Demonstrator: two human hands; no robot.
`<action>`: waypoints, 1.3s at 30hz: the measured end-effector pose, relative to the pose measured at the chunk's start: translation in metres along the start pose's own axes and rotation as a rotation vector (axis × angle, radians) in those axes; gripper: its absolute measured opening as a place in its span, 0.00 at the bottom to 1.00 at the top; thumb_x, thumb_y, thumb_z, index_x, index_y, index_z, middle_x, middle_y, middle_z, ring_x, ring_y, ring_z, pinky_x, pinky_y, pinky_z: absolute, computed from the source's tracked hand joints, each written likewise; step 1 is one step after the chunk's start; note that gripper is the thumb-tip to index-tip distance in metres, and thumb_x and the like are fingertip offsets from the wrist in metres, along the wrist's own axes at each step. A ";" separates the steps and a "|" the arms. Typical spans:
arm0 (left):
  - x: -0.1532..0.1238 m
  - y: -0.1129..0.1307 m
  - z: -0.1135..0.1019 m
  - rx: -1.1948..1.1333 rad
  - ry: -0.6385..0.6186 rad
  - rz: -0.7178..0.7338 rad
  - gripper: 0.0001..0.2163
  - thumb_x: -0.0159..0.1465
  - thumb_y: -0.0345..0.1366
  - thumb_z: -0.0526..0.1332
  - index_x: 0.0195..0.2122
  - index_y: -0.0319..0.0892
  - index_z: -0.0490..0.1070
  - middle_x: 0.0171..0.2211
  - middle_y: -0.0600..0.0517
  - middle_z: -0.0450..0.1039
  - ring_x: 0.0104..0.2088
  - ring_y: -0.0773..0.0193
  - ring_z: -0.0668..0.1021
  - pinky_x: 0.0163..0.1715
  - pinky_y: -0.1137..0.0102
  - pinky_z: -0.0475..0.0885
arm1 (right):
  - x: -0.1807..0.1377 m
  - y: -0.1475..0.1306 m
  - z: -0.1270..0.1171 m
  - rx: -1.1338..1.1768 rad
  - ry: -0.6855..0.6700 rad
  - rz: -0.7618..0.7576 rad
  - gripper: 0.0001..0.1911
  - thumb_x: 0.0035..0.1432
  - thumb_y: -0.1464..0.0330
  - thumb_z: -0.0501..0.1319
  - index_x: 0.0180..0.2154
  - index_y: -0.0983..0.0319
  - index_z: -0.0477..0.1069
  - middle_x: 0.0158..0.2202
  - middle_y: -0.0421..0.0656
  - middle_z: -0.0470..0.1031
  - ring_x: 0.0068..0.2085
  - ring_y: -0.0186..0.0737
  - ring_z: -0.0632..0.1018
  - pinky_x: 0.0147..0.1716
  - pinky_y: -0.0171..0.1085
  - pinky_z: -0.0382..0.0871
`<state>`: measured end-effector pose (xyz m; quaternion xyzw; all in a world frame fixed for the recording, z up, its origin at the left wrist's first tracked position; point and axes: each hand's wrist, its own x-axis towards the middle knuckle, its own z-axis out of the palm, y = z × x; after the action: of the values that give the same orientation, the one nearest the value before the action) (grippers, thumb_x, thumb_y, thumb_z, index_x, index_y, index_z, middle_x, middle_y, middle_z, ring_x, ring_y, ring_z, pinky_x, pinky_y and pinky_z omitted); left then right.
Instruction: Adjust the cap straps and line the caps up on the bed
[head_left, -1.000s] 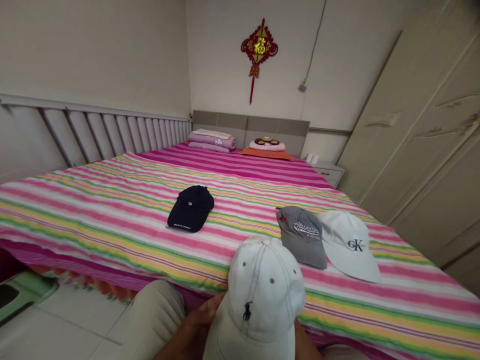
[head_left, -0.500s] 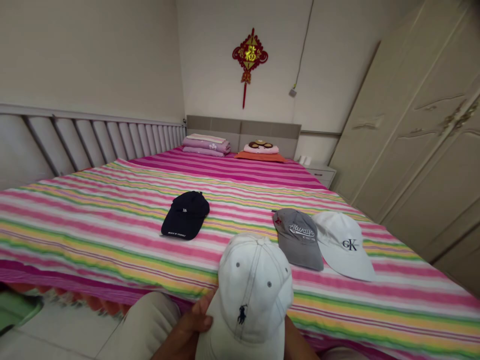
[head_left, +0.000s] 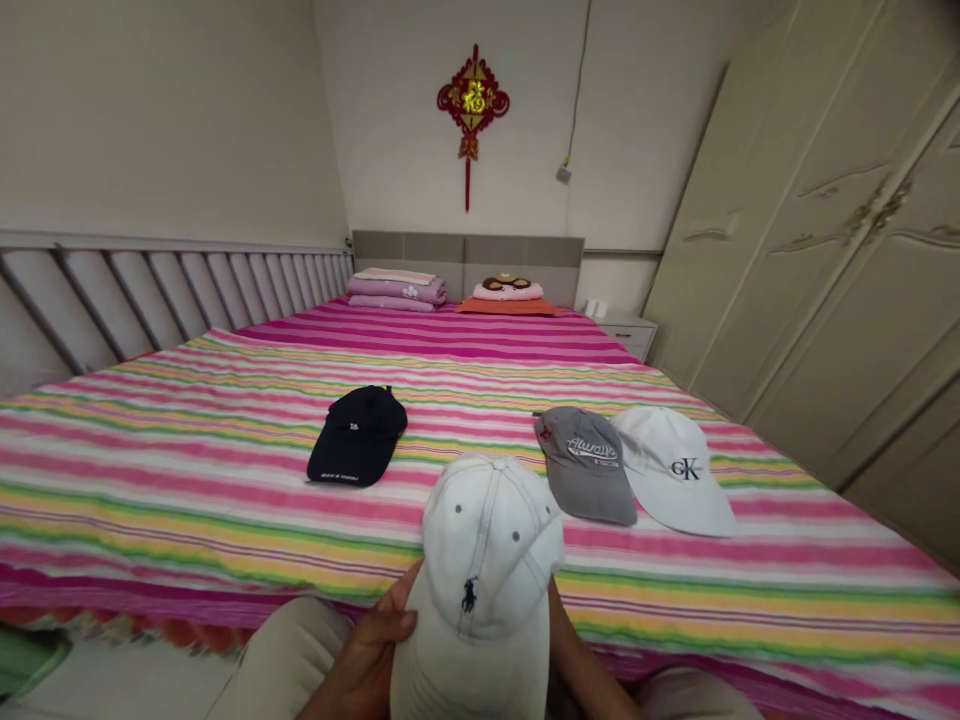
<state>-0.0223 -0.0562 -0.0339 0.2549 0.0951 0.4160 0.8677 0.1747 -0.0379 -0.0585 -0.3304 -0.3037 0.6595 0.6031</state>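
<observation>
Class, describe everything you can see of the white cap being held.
The white cap looks like cloth, its rounded crown showing seams, eyelets and a dark rider emblem low in front. It is held crown up before the bed, brim toward the person and cut off by the picture's lower edge. The left hand grips the brim's side; the right arm reaches behind the cap, its grip hidden.

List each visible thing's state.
White cloth cap with dark rider emblem, held
Left hand, gripping its edge
Right hand, mostly hidden
Black cloth cap, lying crown-up
Gray cloth cap, lying crown-up
White cloth cap with dark letters, partly behind gray one
Lavender bedding, folded
Pale wardrobe doors, closed
White nightstand drawer, shut
</observation>
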 end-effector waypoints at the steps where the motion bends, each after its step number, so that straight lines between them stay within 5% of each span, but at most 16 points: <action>1: 0.002 0.000 -0.001 -0.005 -0.001 0.006 0.27 0.50 0.24 0.58 0.53 0.44 0.62 0.44 0.46 0.73 0.45 0.55 0.73 0.47 0.63 0.64 | 0.001 -0.003 0.001 0.002 0.001 0.019 0.08 0.48 0.68 0.61 0.34 0.61 0.73 0.39 0.44 0.76 0.49 0.47 0.69 0.48 0.44 0.60; 8: 0.010 -0.005 -0.009 -0.047 0.014 0.037 0.23 0.52 0.24 0.56 0.49 0.45 0.66 0.41 0.49 0.75 0.46 0.56 0.72 0.49 0.63 0.62 | -0.001 -0.037 0.023 0.394 -0.119 0.129 0.23 0.52 0.51 0.51 0.39 0.60 0.71 0.38 0.46 0.78 0.47 0.49 0.72 0.49 0.51 0.58; 13: 0.014 -0.006 -0.008 -0.032 0.047 0.025 0.21 0.52 0.24 0.55 0.48 0.45 0.68 0.42 0.48 0.74 0.46 0.56 0.73 0.50 0.61 0.61 | 0.009 -0.038 0.023 0.498 -0.154 0.221 0.20 0.55 0.56 0.50 0.39 0.61 0.71 0.33 0.45 0.79 0.45 0.47 0.74 0.50 0.50 0.58; 39: 0.012 -0.023 -0.016 -0.042 0.049 0.027 0.27 0.52 0.25 0.56 0.54 0.50 0.60 0.47 0.49 0.71 0.48 0.56 0.71 0.50 0.63 0.60 | 0.017 -0.034 0.010 0.325 -0.098 0.121 0.25 0.55 0.52 0.45 0.42 0.61 0.70 0.36 0.46 0.78 0.44 0.47 0.74 0.46 0.50 0.61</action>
<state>-0.0053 -0.0529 -0.0588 0.2278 0.1042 0.4357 0.8645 0.1860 -0.0179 -0.0267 -0.2137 -0.2015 0.7503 0.5923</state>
